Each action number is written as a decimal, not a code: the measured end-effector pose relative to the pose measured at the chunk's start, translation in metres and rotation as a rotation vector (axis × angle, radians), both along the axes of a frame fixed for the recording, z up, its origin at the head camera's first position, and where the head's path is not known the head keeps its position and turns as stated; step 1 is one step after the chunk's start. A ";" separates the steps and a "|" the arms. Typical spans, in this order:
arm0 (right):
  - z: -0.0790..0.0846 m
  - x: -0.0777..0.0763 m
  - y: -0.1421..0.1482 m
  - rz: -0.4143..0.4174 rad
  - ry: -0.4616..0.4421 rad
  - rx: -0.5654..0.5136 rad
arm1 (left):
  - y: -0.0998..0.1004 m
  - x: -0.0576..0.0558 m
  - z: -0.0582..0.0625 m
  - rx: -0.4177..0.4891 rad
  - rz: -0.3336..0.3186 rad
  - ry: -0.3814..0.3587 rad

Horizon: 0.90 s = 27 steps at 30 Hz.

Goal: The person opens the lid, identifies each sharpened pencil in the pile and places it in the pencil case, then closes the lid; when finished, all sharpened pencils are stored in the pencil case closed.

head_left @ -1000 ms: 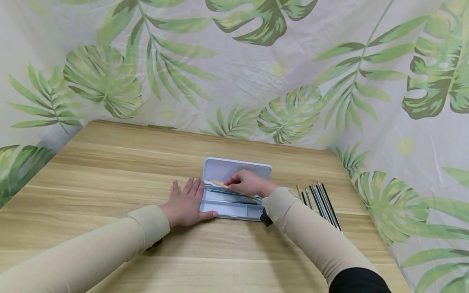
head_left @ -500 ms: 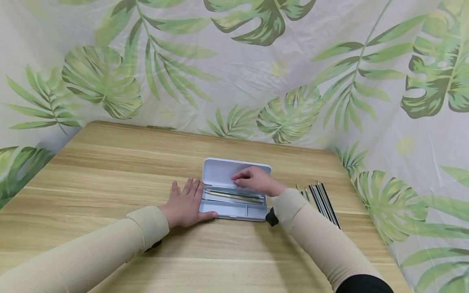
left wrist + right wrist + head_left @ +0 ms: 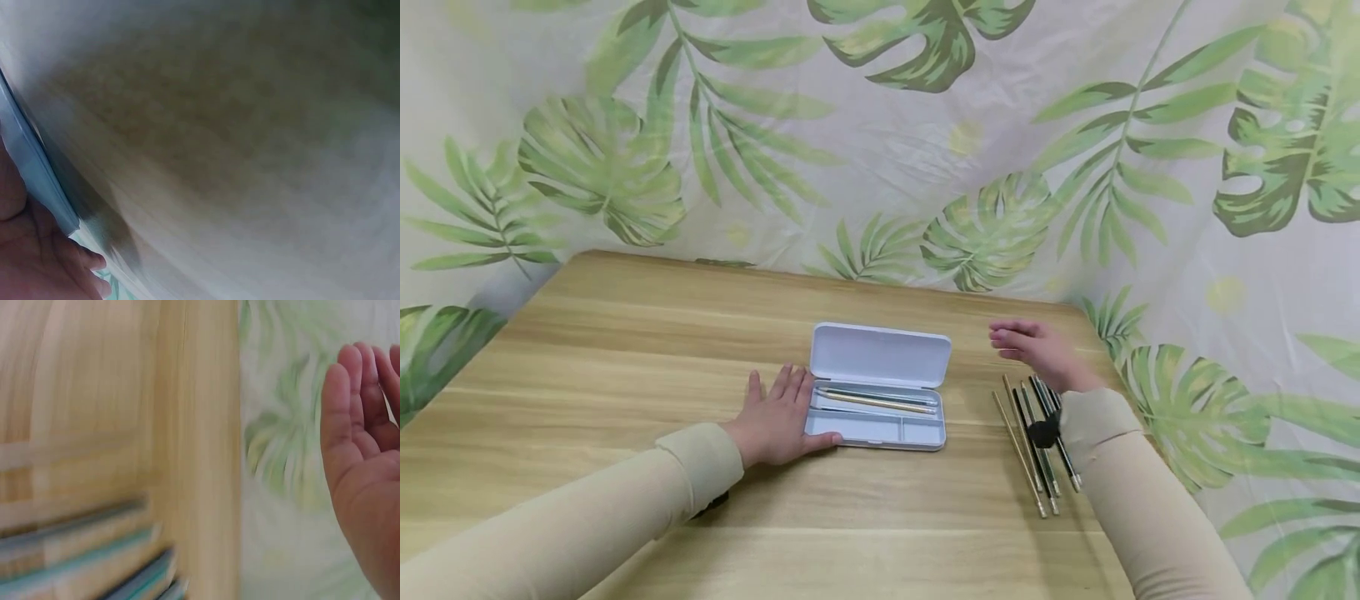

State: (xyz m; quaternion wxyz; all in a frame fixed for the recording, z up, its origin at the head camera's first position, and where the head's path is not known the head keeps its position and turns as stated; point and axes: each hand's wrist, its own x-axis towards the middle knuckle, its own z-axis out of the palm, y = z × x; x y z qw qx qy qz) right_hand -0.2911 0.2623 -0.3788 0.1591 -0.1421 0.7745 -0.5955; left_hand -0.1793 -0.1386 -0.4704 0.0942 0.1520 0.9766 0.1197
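Observation:
A pale blue-grey pencil case [image 3: 880, 442] lies with its lid up in the middle of the table. Several pencils [image 3: 872, 402] rest in its long rear compartment. My left hand [image 3: 775, 421] lies flat against the case's left side, fingers spread and thumb over the front left corner; its palm and the case edge [image 3: 37, 169] show in the left wrist view. Above the far end of a bunch of loose pencils [image 3: 1024, 442], my right hand [image 3: 1037, 350] hovers with nothing in its relaxed fingers. In the right wrist view those pencils [image 3: 81, 556] are blurred.
The wooden table [image 3: 625, 350] extends around the case. Behind it and along the right edge hangs a leaf-patterned cloth [image 3: 895, 150]. Two smaller compartments sit in the front of the case. A black wrist strap [image 3: 1043, 432] hides part of the loose pencils.
My right hand has let go of a yellowish pencil, which now lies in the case, and moved right to above the loose pencils. My left hand has stayed at the case.

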 end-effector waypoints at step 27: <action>-0.054 0.025 0.109 -0.284 -0.036 0.438 | 0.006 0.007 0.014 0.001 0.008 -0.025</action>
